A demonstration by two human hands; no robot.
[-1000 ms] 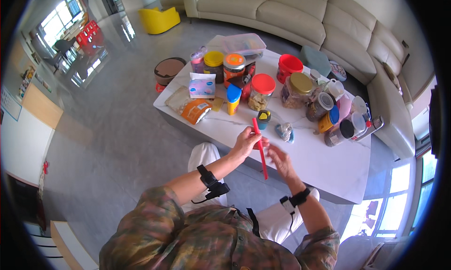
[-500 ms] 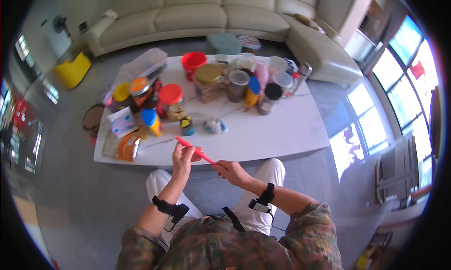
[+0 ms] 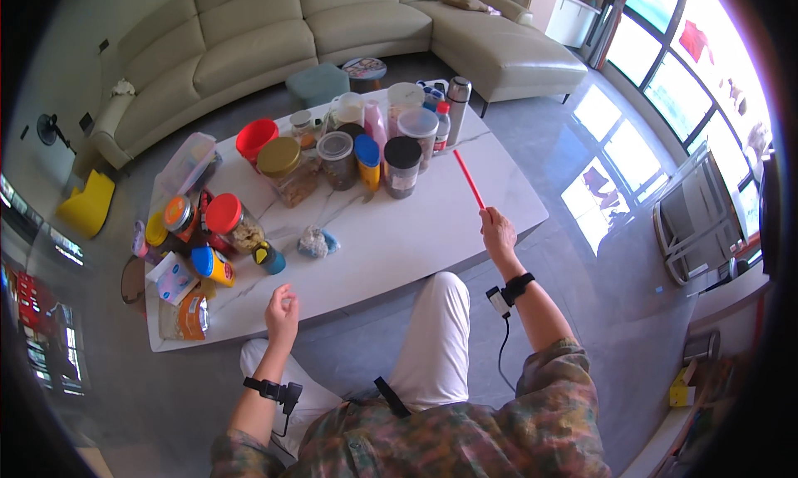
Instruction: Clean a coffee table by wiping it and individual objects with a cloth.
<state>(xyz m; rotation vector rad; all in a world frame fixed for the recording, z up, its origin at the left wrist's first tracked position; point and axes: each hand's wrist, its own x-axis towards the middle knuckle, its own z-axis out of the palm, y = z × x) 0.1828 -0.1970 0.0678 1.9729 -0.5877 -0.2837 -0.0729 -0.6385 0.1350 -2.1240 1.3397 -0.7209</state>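
Observation:
My right hand [image 3: 499, 233] is closed round the near end of a slim red stick [image 3: 469, 179]. The stick slants away over the table's right part, its far tip a little short of the bottles. My left hand [image 3: 283, 313] is at the table's front edge with loosely bent fingers and nothing in it. The nearest thing beyond it is a small teal container with a black and yellow top [image 3: 268, 258]. A crumpled blue and white bundle [image 3: 317, 243] lies to the right of that container.
On the white table [image 3: 399, 249] are a red-lidded jar [image 3: 236, 223], a gold-lidded jar [image 3: 288, 172], a black-lidded jar [image 3: 402, 167], a red cup [image 3: 257, 139] and a steel flask [image 3: 455, 110]. An orange packet [image 3: 194, 315] lies front left. A beige sofa [image 3: 349, 29] stands behind.
My left hand has let go of the red stick and moved left. My right hand has carried it up and to the right. The view has turned right.

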